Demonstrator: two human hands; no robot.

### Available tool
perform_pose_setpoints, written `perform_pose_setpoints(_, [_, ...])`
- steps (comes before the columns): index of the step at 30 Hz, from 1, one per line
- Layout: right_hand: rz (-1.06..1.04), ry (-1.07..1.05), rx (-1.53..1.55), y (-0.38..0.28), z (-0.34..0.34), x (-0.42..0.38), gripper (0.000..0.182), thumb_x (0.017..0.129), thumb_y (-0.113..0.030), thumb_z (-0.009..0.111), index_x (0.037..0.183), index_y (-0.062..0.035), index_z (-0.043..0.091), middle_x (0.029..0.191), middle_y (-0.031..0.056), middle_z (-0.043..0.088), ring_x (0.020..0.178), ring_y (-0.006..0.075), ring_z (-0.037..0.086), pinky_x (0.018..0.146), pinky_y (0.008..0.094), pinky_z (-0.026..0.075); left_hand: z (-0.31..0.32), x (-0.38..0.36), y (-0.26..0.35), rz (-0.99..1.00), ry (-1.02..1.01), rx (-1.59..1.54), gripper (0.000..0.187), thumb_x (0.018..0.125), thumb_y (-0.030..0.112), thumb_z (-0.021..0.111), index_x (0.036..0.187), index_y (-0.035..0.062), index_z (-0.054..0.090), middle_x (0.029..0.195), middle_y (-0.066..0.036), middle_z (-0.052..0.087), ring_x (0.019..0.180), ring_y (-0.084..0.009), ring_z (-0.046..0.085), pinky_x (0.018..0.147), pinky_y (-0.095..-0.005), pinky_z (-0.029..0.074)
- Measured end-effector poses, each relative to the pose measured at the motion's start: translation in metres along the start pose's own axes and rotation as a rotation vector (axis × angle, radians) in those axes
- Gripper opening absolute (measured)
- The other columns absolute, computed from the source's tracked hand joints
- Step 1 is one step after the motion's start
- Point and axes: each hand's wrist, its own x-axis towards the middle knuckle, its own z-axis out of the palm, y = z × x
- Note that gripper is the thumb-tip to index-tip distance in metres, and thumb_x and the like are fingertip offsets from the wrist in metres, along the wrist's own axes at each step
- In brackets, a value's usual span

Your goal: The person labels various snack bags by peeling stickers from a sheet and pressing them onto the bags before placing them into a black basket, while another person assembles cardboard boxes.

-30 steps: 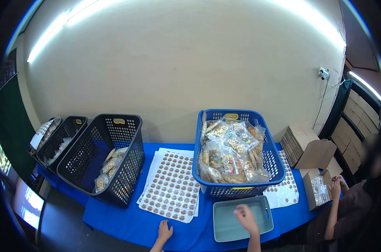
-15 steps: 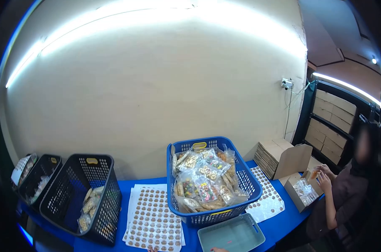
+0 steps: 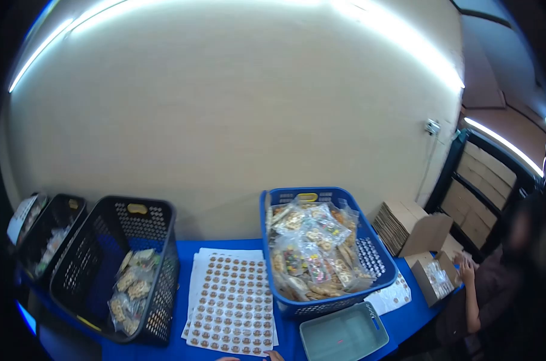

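At the bottom edge of the head view, only the fingertips of my left hand show, just below the sheet of round stickers. My right hand is at that sheet's lower right corner, also mostly cut off by the frame. What either hand holds is hidden. The top sheet carries rows of brown round stickers and lies on further white sheets. Right of my hands sits a shallow grey-green tray with a small pink bit in it. Behind the tray, a blue basket is heaped with clear bags of snacks.
A black basket holding several snack bags stands at left, with further baskets beyond. At right are stacked flat cardboard, another sticker sheet and a carton of bags. A co-worker has hands by the carton.
My right hand has moved left from the tray's near edge to the sticker sheet's corner. The view has shifted. The co-worker's hands have lowered toward the carton.
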Motion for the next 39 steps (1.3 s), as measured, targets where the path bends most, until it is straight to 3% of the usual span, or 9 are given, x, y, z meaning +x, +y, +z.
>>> perform_pose_setpoints(3, [-0.008,0.015,-0.555,0.013,0.04,0.004,0.044,0.077,-0.023,0.052,0.112,0.0022,0.044,0.111,0.0218,0.046,0.106,0.0379,0.041,0.087,0.0505,0.033,-0.061,-0.031,0.075,0.076,0.142,0.247,0.028,0.076,0.013,0.055,0.099,-0.0021,0.055,0.105,-0.014,0.054,0.1,-0.0221,0.05,0.086,-0.035,0.037])
perform_pose_setpoints(7, [-0.121,0.17,-0.784,0.024,0.063,0.009,0.04,0.076,-0.023,0.055,0.11,-0.0019,0.047,0.109,0.0198,0.047,0.098,0.0333,0.045,0.08,0.0451,0.037,-0.13,-0.065,0.116,0.389,0.851,0.391,0.015,0.079,0.006,0.05,0.088,-0.0025,0.058,0.079,-0.009,0.06,0.075,-0.0134,0.056,0.071,-0.0225,0.042])
perform_pose_setpoints(13, [-0.044,0.082,-0.636,0.022,0.065,0.018,0.021,0.068,-0.01,0.052,0.088,-0.0051,0.053,0.098,0.0168,0.042,0.095,0.033,0.039,0.081,0.0426,0.03,-0.242,-0.08,0.157,0.781,1.313,0.236,0.013,0.086,0.006,0.039,0.082,0.0013,0.05,0.075,-0.004,0.052,0.069,-0.0101,0.05,0.065,-0.0215,0.039])
perform_pose_setpoints(17, [-0.106,0.122,-0.618,0.016,0.067,0.021,0.022,0.068,-0.01,0.053,0.089,-0.0036,0.052,0.097,0.0174,0.044,0.093,0.0329,0.041,0.081,0.043,0.03,-0.296,0.005,0.169,0.891,1.183,0.268,0.014,0.086,0.008,0.041,0.085,0.0005,0.052,0.073,-0.005,0.053,0.065,-0.0107,0.051,0.059,-0.0242,0.041])
perform_pose_setpoints(19, [-0.087,0.126,-0.631,0.018,0.069,0.017,0.021,0.068,-0.011,0.053,0.088,-0.003,0.052,0.097,0.0174,0.044,0.092,0.0331,0.041,0.08,0.0428,0.031,-0.328,0.047,0.153,0.65,0.836,0.93,0.015,0.083,0.012,0.045,0.085,-0.0005,0.054,0.071,-0.011,0.054,0.064,-0.0166,0.055,0.06,-0.0284,0.045])
perform_pose_setpoints(23, [-0.11,0.185,-0.705,0.018,0.07,0.018,0.021,0.069,-0.015,0.054,0.087,-0.0033,0.053,0.093,0.0171,0.046,0.086,0.0333,0.044,0.076,0.0433,0.033,-0.404,0.113,0.01,-0.143,0.211,1.55,0.027,0.075,0.019,0.051,0.099,0.0068,0.057,0.092,-0.014,0.059,0.082,-0.0287,0.058,0.068,-0.0379,0.046])
perform_pose_setpoints(24, [-0.102,0.199,-0.732,0.027,0.072,0.015,0.021,0.069,-0.015,0.054,0.086,-0.0037,0.053,0.091,0.0171,0.046,0.085,0.0333,0.044,0.074,0.0435,0.034,-0.426,0.123,-0.065,0.311,0.411,1.61,0.038,0.074,0.027,0.05,0.108,0.0113,0.055,0.103,-0.014,0.056,0.089,-0.0289,0.056,0.074,-0.0391,0.045])
perform_pose_setpoints(28, [-0.085,0.216,-0.675,0.005,0.065,0.024,0.022,0.069,-0.02,0.057,0.086,-0.0056,0.054,0.088,0.014,0.048,0.08,0.0306,0.046,0.07,0.0427,0.036,-0.428,0.074,-0.185,-0.111,-0.273,1.393,0.044,0.082,0.025,0.052,0.119,0.0036,0.043,0.109,-0.014,0.054,0.107,-0.0286,0.046,0.087,-0.0418,0.04])
perform_pose_setpoints(39, [-0.029,0.34,-0.602,0.028,0.067,0.019,0.017,0.07,-0.016,0.058,0.079,-0.0035,0.051,0.082,0.0133,0.047,0.076,0.0294,0.046,0.067,0.0399,0.036,-0.391,0.067,-0.229,-0.488,-0.322,1.326,0.057,0.075,0.041,0.053,0.114,0.0004,0.049,0.106,-0.022,0.053,0.097,-0.0367,0.051,0.082,-0.0406,0.043])
